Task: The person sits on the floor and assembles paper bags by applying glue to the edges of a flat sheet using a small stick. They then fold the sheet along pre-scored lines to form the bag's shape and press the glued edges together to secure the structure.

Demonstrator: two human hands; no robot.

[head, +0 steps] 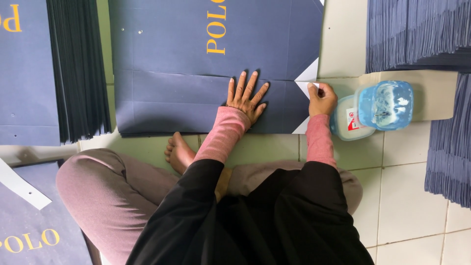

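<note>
Hands at work on flattened navy paper bag lying on the tiled floor. Our left hand presses flat on it, fingers spread, gripping nothing. Our right hand pinches its white folded corner flap. Blue-lidded glue tub sits just beside.
</note>
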